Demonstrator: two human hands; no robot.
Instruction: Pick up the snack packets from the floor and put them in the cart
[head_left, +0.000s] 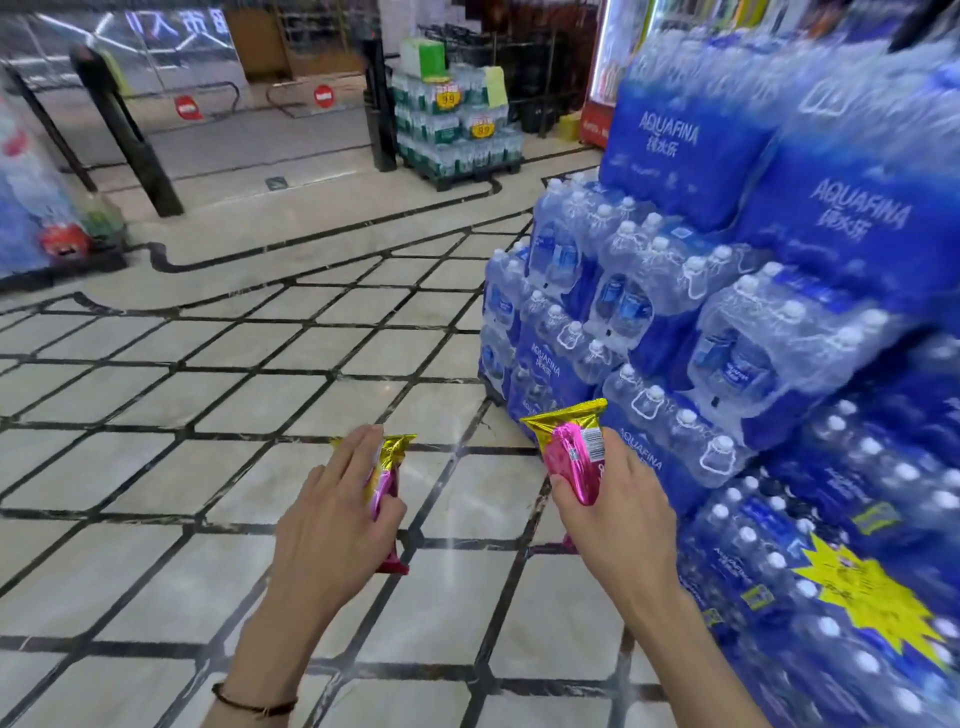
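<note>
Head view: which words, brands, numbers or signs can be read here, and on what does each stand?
"AQUAFINA", with "纯水乐" below it: blue water packs.
"99": yellow price tags on the far water stack.
Too blurred or small to read: red round gate signs, yellow star tag, white lettering on glass, print on both snack packets.

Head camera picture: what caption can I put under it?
Left hand holds one snack packet, right hand holds a second packet, beside stacked water bottles on a tiled floor.
</note>
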